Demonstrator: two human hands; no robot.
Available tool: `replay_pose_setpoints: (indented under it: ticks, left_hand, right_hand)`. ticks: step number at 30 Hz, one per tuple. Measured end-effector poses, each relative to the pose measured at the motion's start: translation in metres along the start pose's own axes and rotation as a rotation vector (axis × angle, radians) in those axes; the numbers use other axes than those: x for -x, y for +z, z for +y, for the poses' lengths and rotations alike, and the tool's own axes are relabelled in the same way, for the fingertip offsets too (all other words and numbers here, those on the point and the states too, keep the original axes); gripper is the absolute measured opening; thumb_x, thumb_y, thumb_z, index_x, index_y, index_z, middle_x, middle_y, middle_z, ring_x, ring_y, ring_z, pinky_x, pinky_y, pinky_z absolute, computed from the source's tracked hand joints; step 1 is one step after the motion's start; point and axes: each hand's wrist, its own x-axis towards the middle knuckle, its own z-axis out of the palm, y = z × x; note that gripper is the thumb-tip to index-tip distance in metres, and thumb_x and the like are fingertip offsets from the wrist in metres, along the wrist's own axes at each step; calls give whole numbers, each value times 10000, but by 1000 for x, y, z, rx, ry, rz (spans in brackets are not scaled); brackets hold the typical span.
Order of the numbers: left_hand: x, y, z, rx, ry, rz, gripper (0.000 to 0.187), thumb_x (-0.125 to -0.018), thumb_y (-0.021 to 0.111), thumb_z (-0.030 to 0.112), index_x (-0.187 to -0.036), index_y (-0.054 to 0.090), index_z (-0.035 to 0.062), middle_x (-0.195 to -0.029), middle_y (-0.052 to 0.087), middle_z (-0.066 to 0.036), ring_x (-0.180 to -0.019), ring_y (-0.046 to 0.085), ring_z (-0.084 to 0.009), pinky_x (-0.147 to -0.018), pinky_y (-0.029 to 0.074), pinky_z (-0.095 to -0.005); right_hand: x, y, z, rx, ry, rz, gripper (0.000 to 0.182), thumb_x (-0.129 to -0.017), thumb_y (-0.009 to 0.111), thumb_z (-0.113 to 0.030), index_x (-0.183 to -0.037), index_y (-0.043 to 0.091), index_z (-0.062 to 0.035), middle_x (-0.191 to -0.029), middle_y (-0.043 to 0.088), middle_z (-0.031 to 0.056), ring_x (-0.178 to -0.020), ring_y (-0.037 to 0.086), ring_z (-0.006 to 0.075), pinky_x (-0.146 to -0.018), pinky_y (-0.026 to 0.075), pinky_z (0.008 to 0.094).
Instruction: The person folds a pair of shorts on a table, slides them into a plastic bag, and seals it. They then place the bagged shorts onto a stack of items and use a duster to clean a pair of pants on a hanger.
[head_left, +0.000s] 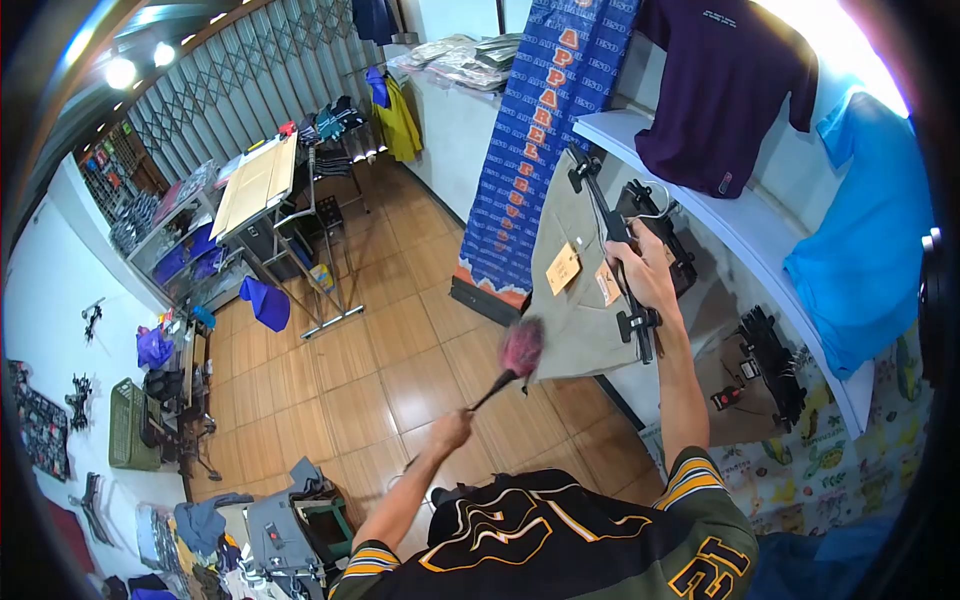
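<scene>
My right hand (645, 262) is wrapped round a black clip hanger (612, 222), which carries a grey-beige garment (560, 335) with paper tags (562, 268) on it. In my left hand (452, 430) is the thin dark handle of a duster (521, 348) with a pink, fluffy head. The duster head is close to the garment's lower left edge, blurred a little; whether they touch I cannot tell. More black hangers (660, 235) hang just behind my right hand.
A blue banner (530, 150) stands behind the garment. On the right, a white shelf (760, 250) holds purple and blue shirts. A work table (255, 185) is at the back left, a green basket (130, 425) at the left wall, and folded clothes (200, 530) at the lower left.
</scene>
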Motion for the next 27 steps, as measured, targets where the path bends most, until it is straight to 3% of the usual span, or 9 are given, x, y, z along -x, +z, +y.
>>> replay_pose_setpoints:
  ticks: [5,7,10,11,13,15,19,23,27]
  left_hand:
    - [4,-51,30,122,54,380,339,-1022,466,310,-1150,628,41,-896,660,-311,-807,662,-477,-692,510,-579]
    - [16,-79,92,546,46,439,355,-1028,453,319,-1164,619,36,-874,665,-296,-785,660,-479,-681,511,-576]
    - [9,-33,99,539,233,510,350,-1028,457,313,-1167,621,37,-832,665,-286,-774,660,-479,-675,518,-562]
    - [9,-22,89,541,232,513,350,-1028,457,313,-1167,621,37,-832,665,-286,-774,660,-479,-675,518,-562]
    - [7,10,54,51,189,107,366,-1029,453,322,-1192,619,39,-843,667,-288,-812,661,-479,-696,521,-553]
    - [-9,59,-33,-62,104,-163,387,-1030,444,333,-1210,617,37,-888,665,-306,-857,658,-483,-737,513,-569]
    - [17,24,-31,44,107,103,395,-1037,431,330,-1175,625,15,-878,676,-296,-837,652,-494,-707,506,-535]
    - [25,-49,77,481,69,364,369,-1030,452,312,-1200,611,26,-847,646,-312,-828,651,-481,-671,486,-559]
    - [24,-18,92,449,221,270,352,-1027,463,313,-1192,614,41,-848,646,-305,-820,653,-468,-640,496,-534]
  right_hand:
    - [6,2,-10,54,-74,20,307,-844,626,-53,-1137,585,27,-802,587,22,-673,468,57,-608,376,233]
    - [14,11,-29,-38,-52,30,419,-845,607,-32,-1262,569,-17,-824,589,20,-686,473,60,-621,380,232]
    - [17,13,-39,-56,-50,5,524,-839,596,-8,-1356,527,-63,-841,596,8,-702,483,57,-634,389,221]
    - [19,11,-45,-43,-32,-51,527,-838,593,-4,-1357,522,-58,-847,598,6,-707,490,57,-641,396,218]
    - [24,9,-58,-139,-17,-46,498,-833,563,8,-1328,533,-39,-827,572,-14,-685,482,43,-628,391,206]
    - [26,-1,-65,-108,-112,-37,499,-820,559,5,-1317,532,-29,-823,576,-11,-654,475,40,-585,379,205]
    - [30,-26,-66,-654,13,-286,633,-736,448,-10,-1369,467,17,-909,590,73,-647,496,69,-599,394,177]
    - [28,-17,-64,-402,-19,-273,764,-664,382,26,-1428,405,15,-930,582,66,-717,519,87,-641,411,168]
    - [32,-5,-69,-342,-100,-319,639,-812,606,102,-1416,426,2,-935,571,28,-795,543,54,-699,449,200]
